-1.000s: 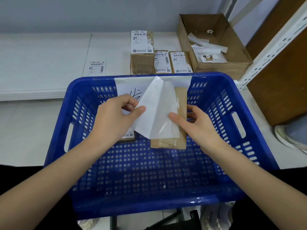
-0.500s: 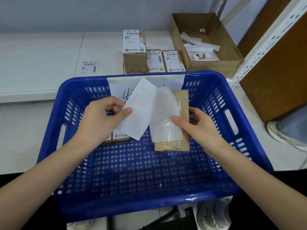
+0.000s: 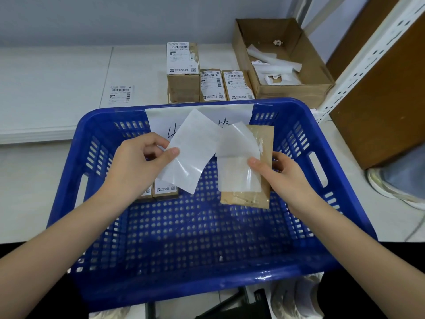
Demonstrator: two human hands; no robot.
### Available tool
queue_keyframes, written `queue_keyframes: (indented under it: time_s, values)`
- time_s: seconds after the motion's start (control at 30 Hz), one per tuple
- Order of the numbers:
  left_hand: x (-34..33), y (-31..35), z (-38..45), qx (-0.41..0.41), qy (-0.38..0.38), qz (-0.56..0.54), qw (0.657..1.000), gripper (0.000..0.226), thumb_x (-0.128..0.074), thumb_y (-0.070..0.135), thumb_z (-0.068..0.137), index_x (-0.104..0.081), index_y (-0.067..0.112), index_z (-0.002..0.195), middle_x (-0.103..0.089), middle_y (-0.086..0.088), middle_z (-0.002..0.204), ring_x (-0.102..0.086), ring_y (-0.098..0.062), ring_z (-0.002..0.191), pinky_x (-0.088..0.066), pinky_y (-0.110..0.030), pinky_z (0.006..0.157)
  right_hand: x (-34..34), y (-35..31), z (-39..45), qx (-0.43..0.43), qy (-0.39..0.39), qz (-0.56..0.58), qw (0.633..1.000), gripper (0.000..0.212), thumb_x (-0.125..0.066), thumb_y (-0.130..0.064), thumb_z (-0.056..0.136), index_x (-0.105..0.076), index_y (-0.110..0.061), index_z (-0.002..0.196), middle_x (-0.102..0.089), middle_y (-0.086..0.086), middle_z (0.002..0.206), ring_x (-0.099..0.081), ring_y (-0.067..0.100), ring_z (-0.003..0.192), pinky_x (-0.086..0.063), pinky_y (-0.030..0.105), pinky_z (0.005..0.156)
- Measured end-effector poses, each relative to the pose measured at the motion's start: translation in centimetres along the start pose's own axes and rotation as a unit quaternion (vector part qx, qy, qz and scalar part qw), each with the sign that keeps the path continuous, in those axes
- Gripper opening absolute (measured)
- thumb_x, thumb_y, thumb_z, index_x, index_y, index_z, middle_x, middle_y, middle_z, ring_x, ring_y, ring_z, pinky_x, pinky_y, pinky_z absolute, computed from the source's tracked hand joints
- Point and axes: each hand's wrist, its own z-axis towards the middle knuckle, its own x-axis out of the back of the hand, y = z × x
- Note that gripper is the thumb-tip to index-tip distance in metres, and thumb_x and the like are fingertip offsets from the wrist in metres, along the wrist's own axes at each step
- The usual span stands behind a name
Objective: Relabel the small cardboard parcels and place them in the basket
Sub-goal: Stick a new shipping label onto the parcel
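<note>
Blue basket [image 3: 340, 229] sits closest, both forearms reaching in over its near rim. Right hand [image 3: 284, 174] grips the small cardboard parcel [image 3: 264, 157] from its right side, thumb pressed on the label [image 3: 239, 173] that lies on the parcel's face; fingers wrap behind the far edge. Left hand [image 3: 138, 164] pinches the backing sheet [image 3: 190, 155] between thumb and curled fingers, at the sheet's left edge.

Change: a second ago backing and label were one folded piece over the parcel; half a second ago they were splitting; now the backing is fully off and pulled away to the left of the right-hand grip, no longer touching the label. The label's lower part lies flat on the cardboard, its upper part curls up off it, not yet stuck down.

Meaning: peel step looks done; smoothing the curled top is likely next, then dropping the parcel in the basket and dumping the backing.

Under the left hand, two labelled parcels [image 3: 164, 191] already lie on the basket floor. Beyond both grips, a white paper sign [image 3: 161, 118] is taped on the far rim. Farther out on the table: waiting parcels [image 3: 182, 72], a loose label [image 3: 120, 94] to their left, and an open carton [image 3: 296, 88] with paper scraps to the right.
</note>
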Motion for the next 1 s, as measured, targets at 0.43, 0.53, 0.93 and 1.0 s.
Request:
queue_keyframes:
  time_s: [0.43,0.53,0.93,1.0]
  values:
    - [0.5,-0.1,0.6,0.024,0.025,-0.022,0.999,0.012,-0.069,0.026,0.087,-0.066,0.014,0.087,-0.069,-0.009,0.069,-0.065,-0.017,0.072,-0.049,-0.028,0.077,0.3,0.2,0.1,0.005,0.002,-0.002,1.000,0.055,-0.065,-0.039,0.086,-0.038,-0.026,0.133,-0.061,-0.005,0.107,-0.063,0.013,0.094,-0.056,0.029,0.070]
    - [0.7,-0.1,0.8,0.026,0.031,-0.034,0.999,0.014,-0.069,0.026,0.087,-0.067,0.012,0.089,-0.069,-0.011,0.071,-0.064,-0.015,0.070,-0.049,-0.027,0.074,0.3,0.1,0.1,0.018,-0.004,-0.001,1.000,0.061,-0.065,-0.037,0.086,-0.033,-0.032,0.138,-0.057,-0.008,0.114,-0.060,0.013,0.102,-0.056,0.032,0.078]
    - [0.1,0.6,0.6,0.160,-0.045,-0.245,0.955,0.012,-0.066,0.025,0.086,-0.068,0.014,0.091,-0.074,-0.003,0.084,-0.068,-0.009,0.072,-0.055,-0.019,0.064,-0.2,-0.5,0.0,0.076,-0.008,0.005,0.997,0.051,-0.062,-0.029,0.089,-0.032,-0.037,0.129,-0.048,-0.024,0.105,-0.054,-0.001,0.096,-0.052,0.012,0.061]
    - [-0.5,0.5,0.2,0.201,-0.082,-0.287,0.933,0.020,-0.064,0.030,0.083,-0.068,0.014,0.094,-0.073,-0.004,0.096,-0.067,-0.013,0.086,-0.055,-0.027,0.079,-0.4,-0.7,0.1,0.083,0.002,0.010,0.997,0.055,-0.062,-0.029,0.090,-0.033,-0.031,0.136,-0.050,-0.021,0.108,-0.054,0.000,0.097,-0.053,0.017,0.068]
